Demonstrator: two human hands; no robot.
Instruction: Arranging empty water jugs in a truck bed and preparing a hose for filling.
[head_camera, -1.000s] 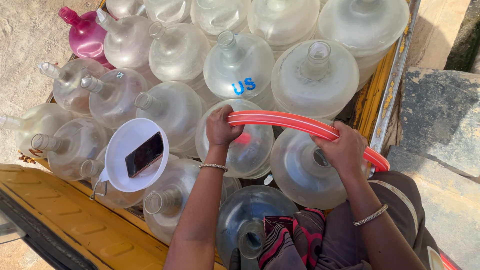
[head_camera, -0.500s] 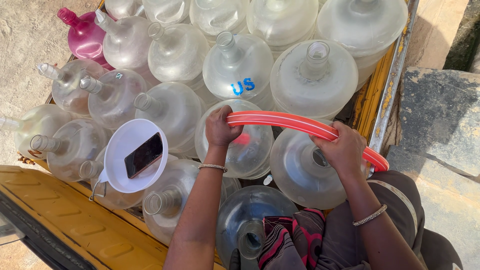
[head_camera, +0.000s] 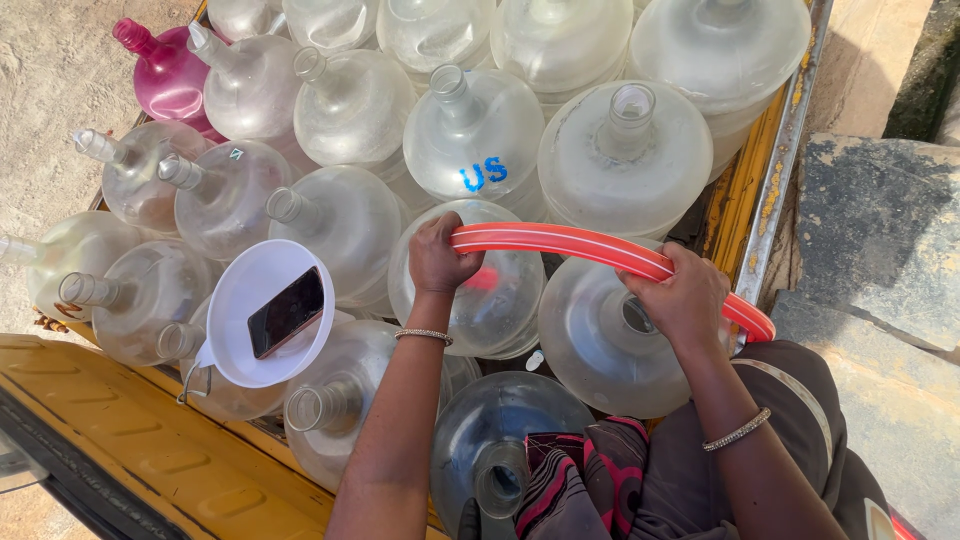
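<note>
Red hose (head_camera: 570, 244) arcs across the middle of the frame above clear water jugs (head_camera: 470, 290). Left hand (head_camera: 437, 257) is curled tight around its left end; right hand (head_camera: 683, 297) wraps it further right, fingers closed over the tube.

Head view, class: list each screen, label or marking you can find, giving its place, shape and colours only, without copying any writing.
Phone: dark, blank rectangular screen, lying tilted inside the white funnel on the left jugs.
Blue marking: hand-painted on the shoulder of a clear jug, centre, above the red hose.
Small sticker: pale square on a clear jug at left, too small to make out.
</note>
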